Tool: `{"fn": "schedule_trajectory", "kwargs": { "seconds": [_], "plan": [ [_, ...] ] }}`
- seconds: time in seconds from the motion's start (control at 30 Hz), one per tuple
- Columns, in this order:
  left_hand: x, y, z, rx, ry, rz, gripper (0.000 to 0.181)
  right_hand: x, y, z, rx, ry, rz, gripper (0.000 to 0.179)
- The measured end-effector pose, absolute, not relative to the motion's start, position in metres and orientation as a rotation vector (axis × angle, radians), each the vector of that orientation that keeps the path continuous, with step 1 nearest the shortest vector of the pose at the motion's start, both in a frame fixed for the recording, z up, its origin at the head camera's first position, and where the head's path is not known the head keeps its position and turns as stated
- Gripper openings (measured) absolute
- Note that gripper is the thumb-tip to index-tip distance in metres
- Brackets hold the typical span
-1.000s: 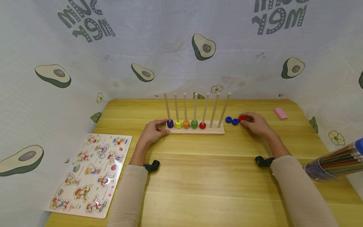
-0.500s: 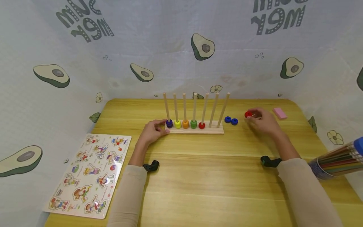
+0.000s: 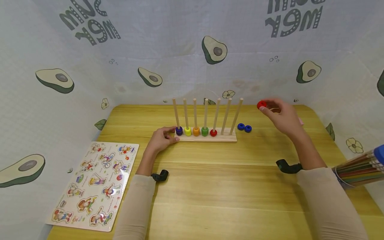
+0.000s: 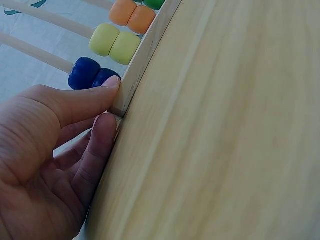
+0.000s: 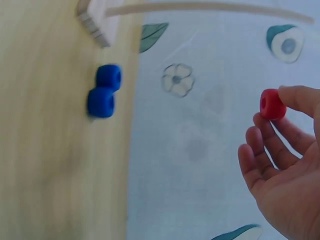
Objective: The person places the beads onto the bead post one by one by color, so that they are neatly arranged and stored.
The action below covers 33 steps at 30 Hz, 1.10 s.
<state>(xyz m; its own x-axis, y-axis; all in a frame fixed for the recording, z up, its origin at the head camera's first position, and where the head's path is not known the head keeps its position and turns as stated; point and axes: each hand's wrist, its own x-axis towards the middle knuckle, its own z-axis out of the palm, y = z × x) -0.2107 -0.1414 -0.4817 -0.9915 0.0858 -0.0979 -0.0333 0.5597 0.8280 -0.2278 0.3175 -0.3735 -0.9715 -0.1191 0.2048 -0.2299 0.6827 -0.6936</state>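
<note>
A wooden peg rack (image 3: pixel 207 139) stands on the table with a row of upright pegs. Dark blue (image 3: pixel 179 131), yellow (image 3: pixel 187 131), orange (image 3: pixel 196 131), green (image 3: pixel 205 131) and red (image 3: pixel 213 133) beads sit low on its pegs, while the two rightmost pegs are bare. My left hand (image 3: pixel 160 139) holds the rack's left end, thumb on the base beside the dark blue beads (image 4: pixel 85 74). Raised to the right of the rack, my right hand (image 3: pixel 282 115) pinches a red bead (image 5: pixel 272 104) between thumb and fingertips, its hole showing. Two blue beads (image 3: pixel 244 127) lie together on the table right of the rack.
A picture puzzle board (image 3: pixel 96 186) lies at the left. At the right stands a tub of coloured pencils (image 3: pixel 360 168). A pink block (image 3: pixel 301 122) is partly hidden behind my right hand. A patterned cloth (image 3: pixel 180 50) hangs behind the table.
My right hand has taken the red bead from beside the blue beads and lifted it up, slightly to the right. My left hand stays on the rack.
</note>
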Motion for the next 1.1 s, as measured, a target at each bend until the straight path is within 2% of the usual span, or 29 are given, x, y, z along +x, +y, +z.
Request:
{"fn": "schedule_trajectory", "kwargs": {
  "seconds": [0.5, 1.1],
  "plan": [
    [-0.212, -0.144, -0.483, 0.080, 2.704, 1.392, 0.058, -0.215, 0.242, -0.326, 0.523, -2.481, 1.349, 0.037],
    [-0.211, -0.142, -0.482, 0.078, 2.701, 1.385, 0.057, -0.225, 0.199, -0.327, 0.675, -2.569, 1.249, 0.040]
  ]
}}
